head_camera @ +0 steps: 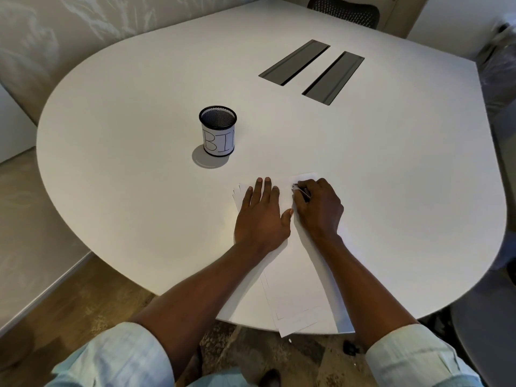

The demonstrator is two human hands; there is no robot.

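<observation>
White paper wraps the lower part of a black mesh cup (218, 118) that stands upright on the desk (125, 191). This label (219, 142) carries hand-drawn outline letters — "BI" reads plainly, and the stroke of a third letter is cut off where the label curves away. Nearer the person, a stack of sheets (296, 275) of white paper lies on the desk, slightly fanned so that several corners show at its far left, and its near end hangs over the desk's edge. The left hand (261, 216) rests flat on the far part of the stack, fingers straight and close together, thumb out to the right, pressing the sheets down. The right hand (319, 209) sits just beside it, over the stack's far right corner, its fingers curled round a small tool (300, 191) with a silver tip and a darker body. The tip meets the top sheet just to the right of the left hand's fingers — what kind of tool it is cannot be told. The cup stands well apart from both hands, beyond them and to the left. Farther off, two dark grey slots (294, 62) are set side by side into the desk, and a black mesh chair back (343, 12) shows past the far edge. Pale blue sleeves (117, 356) are pushed up on both forearms.
</observation>
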